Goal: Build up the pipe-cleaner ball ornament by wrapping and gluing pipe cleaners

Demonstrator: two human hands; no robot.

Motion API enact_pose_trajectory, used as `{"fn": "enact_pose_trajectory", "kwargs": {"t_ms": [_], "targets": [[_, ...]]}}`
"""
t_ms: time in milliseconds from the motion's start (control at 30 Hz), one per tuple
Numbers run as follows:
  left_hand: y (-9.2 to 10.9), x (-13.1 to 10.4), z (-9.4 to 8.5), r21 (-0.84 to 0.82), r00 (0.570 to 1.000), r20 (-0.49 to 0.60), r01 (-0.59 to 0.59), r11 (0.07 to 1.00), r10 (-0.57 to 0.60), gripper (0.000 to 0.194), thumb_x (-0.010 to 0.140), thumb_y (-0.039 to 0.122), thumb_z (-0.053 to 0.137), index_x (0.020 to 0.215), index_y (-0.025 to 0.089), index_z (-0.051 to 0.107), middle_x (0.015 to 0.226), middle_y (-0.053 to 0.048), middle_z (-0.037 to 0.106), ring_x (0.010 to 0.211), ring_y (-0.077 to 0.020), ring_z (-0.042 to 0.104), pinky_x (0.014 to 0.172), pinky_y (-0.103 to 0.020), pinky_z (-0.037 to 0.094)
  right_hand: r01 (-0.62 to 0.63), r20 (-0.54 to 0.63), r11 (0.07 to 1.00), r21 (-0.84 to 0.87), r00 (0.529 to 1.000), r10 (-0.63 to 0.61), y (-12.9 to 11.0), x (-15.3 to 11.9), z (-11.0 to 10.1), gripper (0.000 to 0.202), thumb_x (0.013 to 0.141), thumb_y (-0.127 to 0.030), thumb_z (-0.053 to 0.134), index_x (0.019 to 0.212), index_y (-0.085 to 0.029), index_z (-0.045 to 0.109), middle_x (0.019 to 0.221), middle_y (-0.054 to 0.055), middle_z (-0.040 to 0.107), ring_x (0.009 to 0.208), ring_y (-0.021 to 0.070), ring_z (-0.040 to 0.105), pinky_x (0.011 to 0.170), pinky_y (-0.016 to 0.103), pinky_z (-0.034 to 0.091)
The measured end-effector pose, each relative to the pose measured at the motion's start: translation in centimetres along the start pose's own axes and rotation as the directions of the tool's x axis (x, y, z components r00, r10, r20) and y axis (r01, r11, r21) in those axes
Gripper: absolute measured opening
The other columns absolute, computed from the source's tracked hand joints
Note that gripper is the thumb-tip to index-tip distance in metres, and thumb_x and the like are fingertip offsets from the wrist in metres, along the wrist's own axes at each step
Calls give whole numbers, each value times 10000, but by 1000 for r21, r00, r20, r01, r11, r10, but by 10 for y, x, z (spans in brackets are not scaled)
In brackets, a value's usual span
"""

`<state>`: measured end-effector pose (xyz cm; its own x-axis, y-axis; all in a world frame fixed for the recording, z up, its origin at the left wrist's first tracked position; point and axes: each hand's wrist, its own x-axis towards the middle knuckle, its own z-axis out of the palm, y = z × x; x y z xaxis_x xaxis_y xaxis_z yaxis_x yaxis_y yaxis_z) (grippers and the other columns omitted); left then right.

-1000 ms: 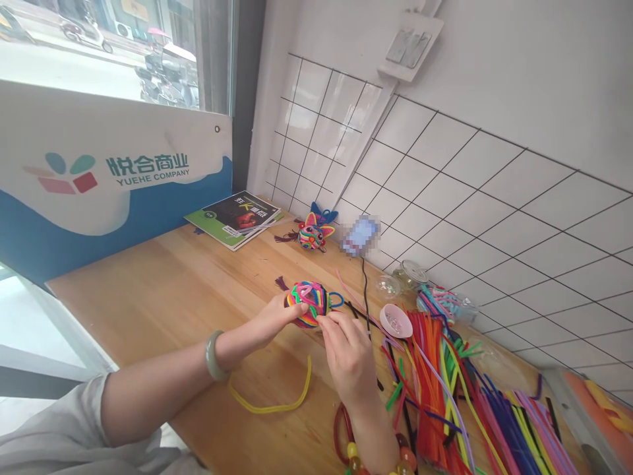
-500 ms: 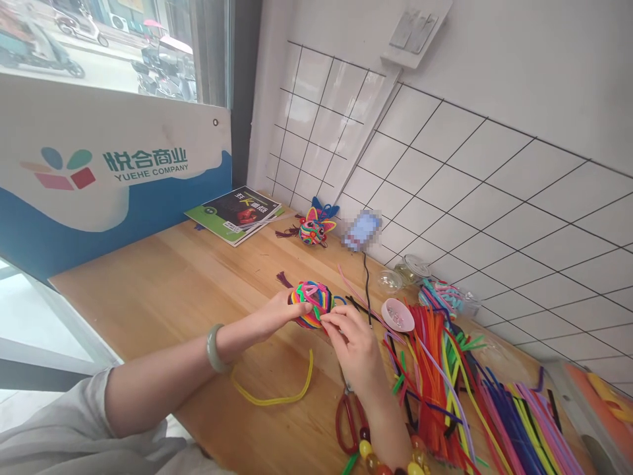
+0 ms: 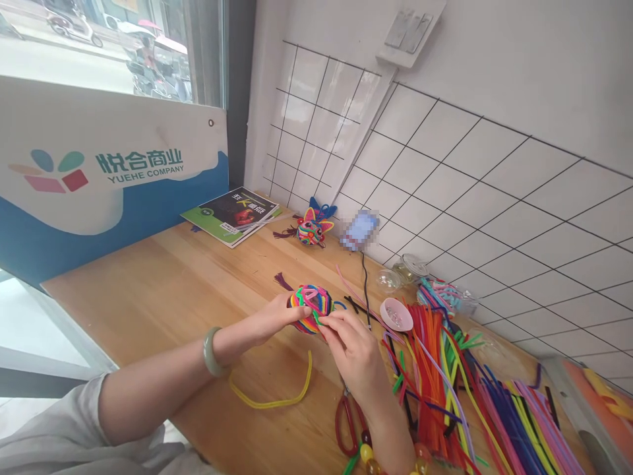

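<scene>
A rainbow-striped ball (image 3: 324,302) made of pipe cleaners, with pink and green zigzags on top and a dark tassel (image 3: 283,282), is held above the table. My left hand (image 3: 277,318) grips its left side, thumb on top and the other fingers hidden behind. At the ball's lower right, my right hand (image 3: 353,343) pinches a green pipe cleaner (image 3: 317,319) between thumb and forefinger; its end is hidden by the fingertips. A loose yellow pipe cleaner (image 3: 277,404) lies curved below. Red-handled scissors (image 3: 347,425) rest partly under my right forearm.
Many coloured pipe cleaners (image 3: 435,382) spread across the right of the wooden table (image 3: 148,303). Behind them stand a pink bowl (image 3: 397,315) of small pieces and clear containers (image 3: 410,267). Toward the wall are a finished animal-faced ball (image 3: 310,231), a blurred phone (image 3: 359,231) and booklets (image 3: 235,214).
Green pipe cleaner now shows at my right fingertips, on the ball's lower front. Both hands stay on the ball, which has turned slightly. The whole view has shifted a little.
</scene>
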<state>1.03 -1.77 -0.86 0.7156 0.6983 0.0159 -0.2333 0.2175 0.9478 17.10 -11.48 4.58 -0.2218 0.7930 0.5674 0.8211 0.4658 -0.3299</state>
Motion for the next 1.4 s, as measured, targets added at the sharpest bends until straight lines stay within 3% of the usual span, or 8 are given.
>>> {"fn": "enact_pose_trajectory", "kwargs": {"t_ms": [200,567,700,800,900,1000,1133,1400], "targets": [[-4,0,-1,-50,1000,30,6,999,-4,519,791,493,664,1147,116,648,1154,-135,684,1083,-300,608,966,-413,451,19,-48,999,-47,999,-22,-2,0,3,126,936,-129,531,953,-184,644,862,54,660,790,177,617,726,315,505],[2,-1,2,4,999,-6,44,999,-44,578,725,527,703,1114,100,665,1103,-132,697,1040,-300,619,928,-399,467,21,36,996,-84,999,-18,-5,1,3,161,958,-123,476,908,-184,617,866,53,632,782,176,594,699,309,441],[4,-1,1,9,999,31,-5,1000,5,569,747,507,693,1161,121,643,1113,-116,696,1048,-280,615,931,-381,461,-152,36,982,110,988,149,-4,0,5,117,935,-168,532,873,-200,625,847,35,600,759,157,585,687,285,465],[5,-2,1,23,998,60,-35,999,34,581,741,520,695,1160,121,637,1114,-121,691,1036,-279,618,921,-378,464,-361,45,885,293,930,364,-4,-1,6,75,872,-224,632,809,-201,597,766,3,588,669,134,573,610,246,472],[6,-2,1,9,997,62,-38,999,37,616,730,551,694,1162,116,630,1128,-136,681,1049,-294,614,933,-399,462,-450,87,810,377,887,453,-5,0,2,105,841,-267,663,777,-200,614,734,-6,606,641,125,575,602,234,475],[6,-2,2,-9,999,33,-40,999,40,642,705,571,709,1145,111,627,1101,-143,681,1078,-317,604,954,-425,454,-437,109,787,435,894,435,-7,3,-5,134,871,-284,617,773,-200,650,790,11,638,711,129,602,650,227,488],[5,-2,2,-15,998,29,-46,999,46,598,711,565,703,1094,109,641,1056,-142,687,1073,-326,607,943,-433,464,-451,123,765,460,886,448,-9,5,-8,159,896,-307,582,792,-200,637,760,-1,618,662,115,591,636,219,488],[2,0,-1,19,999,-15,-46,999,47,599,720,524,713,1149,119,611,1107,-133,682,1053,-298,613,919,-398,476,-377,64,852,363,922,381,-7,2,3,172,929,-283,533,800,-201,611,782,16,595,710,136,579,638,234,478]]}}
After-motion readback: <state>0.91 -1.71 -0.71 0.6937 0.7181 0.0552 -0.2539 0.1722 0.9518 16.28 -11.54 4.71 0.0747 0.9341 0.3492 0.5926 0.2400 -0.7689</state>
